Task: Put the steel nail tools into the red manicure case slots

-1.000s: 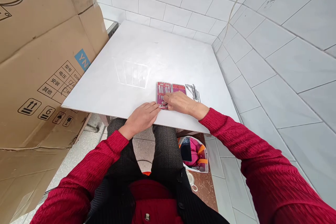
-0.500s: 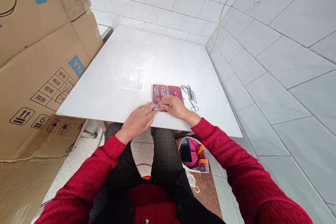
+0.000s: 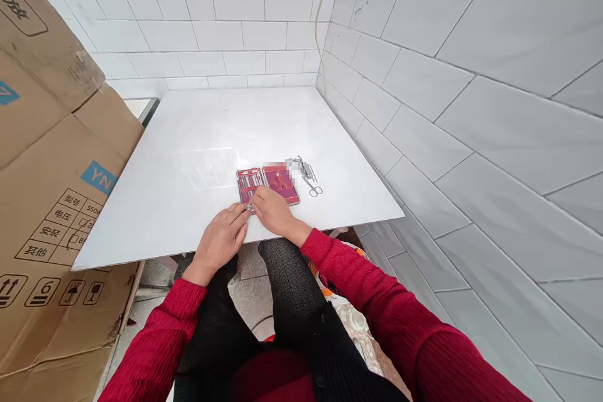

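An open manicure case [image 3: 284, 190] with a red-purple lining lies near the front edge of the white table [image 3: 198, 132]. Slim metal tools [image 3: 250, 179] stand in rows in its left half. My left hand [image 3: 221, 237] is at the case's lower left corner, fingers together. My right hand [image 3: 272, 210] reaches over the lower part of the case, its thumb and fingers pinched. A small shiny metal tool [image 3: 249, 206] shows between the fingertips of both hands; its kind is mostly hidden. Right of the case lie small scissors [image 3: 313, 188] and several metal tools [image 3: 305, 168], partly blurred.
Tall cardboard boxes [image 3: 56, 157] stand along the left side of the table. Tiled walls [image 3: 405, 119] close off the back and the right, with a thin cable [image 3: 320, 6] in the corner. Below the table, beside my right leg, is a bag, largely covered by my arm.
The view has swung to the right and tipped up, so table and hands sit further left. My hands stay at the case's lower part; a shiny metal piece now shows between the fingertips.
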A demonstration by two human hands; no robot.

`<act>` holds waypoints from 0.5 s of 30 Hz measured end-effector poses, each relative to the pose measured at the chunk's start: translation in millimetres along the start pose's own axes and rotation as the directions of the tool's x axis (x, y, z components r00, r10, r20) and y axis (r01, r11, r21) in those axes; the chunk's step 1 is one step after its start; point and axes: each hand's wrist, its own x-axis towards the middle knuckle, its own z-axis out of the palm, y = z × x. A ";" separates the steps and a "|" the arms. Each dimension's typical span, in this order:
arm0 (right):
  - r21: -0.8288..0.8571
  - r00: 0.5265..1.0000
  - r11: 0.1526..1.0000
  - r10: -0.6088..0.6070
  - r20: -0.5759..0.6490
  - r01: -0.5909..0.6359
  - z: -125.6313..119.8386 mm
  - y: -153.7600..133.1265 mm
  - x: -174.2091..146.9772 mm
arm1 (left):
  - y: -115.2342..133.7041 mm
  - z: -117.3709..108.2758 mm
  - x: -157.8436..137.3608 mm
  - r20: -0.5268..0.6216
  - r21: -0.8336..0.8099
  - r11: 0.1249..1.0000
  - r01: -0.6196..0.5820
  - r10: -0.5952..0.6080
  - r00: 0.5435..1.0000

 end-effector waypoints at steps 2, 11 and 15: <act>-0.009 1.000 1.000 -0.007 -0.029 0.007 -0.1 0.9 -0.7 | -0.2 1.2 0.1 -0.008 -0.015 1.000 0.003 -0.003 1.000; 0.251 0.971 0.953 0.204 -0.124 -0.168 -16.1 12.7 -14.3 | 0.5 -2.7 2.4 0.000 -0.126 0.988 0.087 -0.087 0.996; 0.211 0.983 0.966 0.170 -0.068 -0.152 -17.2 8.5 -19.5 | -2.0 -3.8 8.6 -0.031 -0.154 0.979 0.135 -0.141 0.989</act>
